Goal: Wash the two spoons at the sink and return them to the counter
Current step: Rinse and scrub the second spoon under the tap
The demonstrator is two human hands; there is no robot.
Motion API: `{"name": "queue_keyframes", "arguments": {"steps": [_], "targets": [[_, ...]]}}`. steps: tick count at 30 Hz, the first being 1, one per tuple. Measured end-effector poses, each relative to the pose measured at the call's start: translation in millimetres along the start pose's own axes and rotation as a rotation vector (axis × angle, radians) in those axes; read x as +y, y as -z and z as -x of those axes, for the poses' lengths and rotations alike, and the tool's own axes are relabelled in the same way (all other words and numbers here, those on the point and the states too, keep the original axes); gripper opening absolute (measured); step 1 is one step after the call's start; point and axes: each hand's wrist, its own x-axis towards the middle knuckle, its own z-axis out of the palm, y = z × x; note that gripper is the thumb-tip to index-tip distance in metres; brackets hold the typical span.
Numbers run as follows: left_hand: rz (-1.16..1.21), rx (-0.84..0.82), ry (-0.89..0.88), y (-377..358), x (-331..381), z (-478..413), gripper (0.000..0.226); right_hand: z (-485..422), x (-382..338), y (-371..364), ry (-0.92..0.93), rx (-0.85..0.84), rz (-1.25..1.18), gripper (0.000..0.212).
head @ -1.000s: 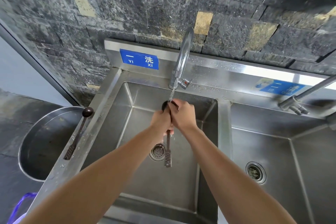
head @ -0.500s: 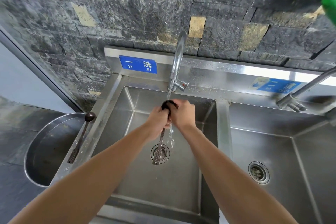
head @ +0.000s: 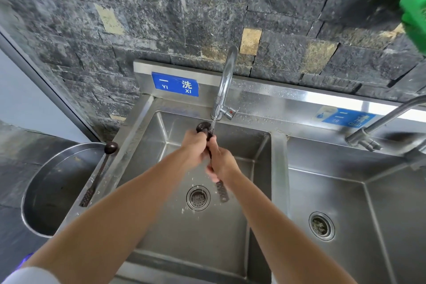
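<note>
Wet stainless double sink [head: 279,168] against dark stone wall [head: 138,18]. Two basins [head: 207,237], two drains [head: 198,198], two taps [head: 387,120], two blue labels [head: 175,84], two dark spoons. One spoon [head: 204,127] under the running left tap [head: 227,76], left hand [head: 193,145] and right hand [head: 222,165] both curled round it; second spoon [head: 99,173] flat on the sink's left rim, beside a round steel tub [head: 46,191].

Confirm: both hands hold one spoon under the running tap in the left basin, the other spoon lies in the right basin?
No. The head view shows the other spoon lying on the sink's left rim. The left hand and right hand hold one spoon under the running tap, in the left basin.
</note>
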Motion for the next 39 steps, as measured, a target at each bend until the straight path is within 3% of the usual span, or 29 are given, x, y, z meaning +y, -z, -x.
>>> {"name": "queue_keyframes", "arguments": {"steps": [1, 3, 5, 6, 8, 9, 11, 13, 14, 16, 18, 20, 22, 23, 26, 27, 29, 30, 32, 34, 36, 39], "targets": [[-0.093, -0.041, -0.098, 4.6, 1.8, -0.9, 0.021, -2.1, -0.7, 9.0, 0.031, 0.043, 0.16, 0.076], [-0.509, -0.171, -0.344, 19.9, 5.6, -1.6, 0.009, -3.9, -2.8, 29.5, 0.142, 0.15, 0.522, 0.08], [-1.013, -0.272, -0.525, 28.7, 7.5, -3.5, 0.029, -3.1, -4.6, 47.7, 0.251, 0.243, 0.858, 0.081], [-1.099, -0.281, -0.579, 29.6, 10.3, -2.3, 0.028, -3.9, -3.3, 55.3, 0.293, 0.279, 0.925, 0.081], [-1.043, -0.268, -0.635, 25.3, 12.2, -0.5, 0.015, -4.8, -6.3, 59.5, 0.264, 0.282, 0.892, 0.08], [-0.871, -0.244, -0.56, 20.4, 12.4, -0.1, 0.011, -3.5, -10.5, 57.5, 0.184, 0.221, 0.771, 0.078], [-0.274, -0.203, -0.245, 2.3, 8.6, 1.7, 0.02, -2.4, -18.1, 44.6, -0.059, -0.03, 0.219, 0.068], [0.068, -0.062, -0.054, -11.7, 3.2, 2.2, 0.029, 1.0, -18.9, 29.3, -0.203, -0.154, -0.26, 0.062], [0.092, -0.053, -0.027, -13.6, -0.2, 0.6, 0.028, -0.7, -18.0, 26.1, -0.186, -0.117, -0.25, 0.063], [-0.033, -0.176, -0.053, -4.9, 1.9, 2.4, 0.023, -1.6, -13.8, 33.0, -0.02, 0.058, 0.199, 0.066], [-0.527, -0.323, -0.276, 12.4, 8.3, 2.9, 0.027, -3.5, -9.8, 53.1, 0.175, 0.18, 0.764, 0.07], [-0.981, -0.329, -0.47, 21.7, 12.7, -1.0, 0.026, -7.6, -8.3, 70.1, 0.286, 0.201, 0.959, 0.073], [-0.998, -0.306, -0.507, 18.2, 15.9, 0.2, 0.029, -11.7, -9.3, 72.0, 0.237, 0.162, 0.835, 0.071], [-0.866, -0.282, -0.472, 13.6, 16.6, 0.8, 0.031, -11.2, -12.4, 67.1, 0.174, 0.125, 0.702, 0.068], [-0.096, -0.161, -0.128, -7.3, 13.9, -0.1, 0.021, -4.7, -21.6, 35.8, -0.077, -0.04, 0.158, 0.06], [0.037, -0.1, -0.049, -12.7, 10.9, -1.1, 0.02, -1.0, -22.5, 25.7, -0.158, -0.057, -0.035, 0.065], [-0.011, -0.039, -0.068, -17.3, 5.7, -1.1, 0.02, 3.9, -25.0, 17.5, -0.208, -0.008, -0.186, 0.072], [-0.158, -0.048, -0.154, -13.0, 8.5, -0.3, 0.016, 6.0, -22.7, 21.0, -0.15, 0.05, -0.075, 0.073], [-0.685, -0.202, -0.413, 3.2, 18.2, -0.8, 0.016, 4.9, -14.2, 41.3, 0.089, 0.2, 0.495, 0.076], [-1.094, -0.407, -0.489, 18.9, 24.9, -3.1, 0.017, 3.6, -15.5, 64.9, 0.323, 0.28, 0.983, 0.077], [-1.015, -0.474, -0.423, 21.9, 26.2, -0.8, 0.016, -2.2, -22.4, 76.2, 0.416, 0.27, 1.119, 0.071], [-0.303, -0.389, -0.109, 10.6, 23.3, 2.6, 0.026, -5.9, -32.4, 74.0, 0.407, 0.329, 1.112, 0.066]]}}
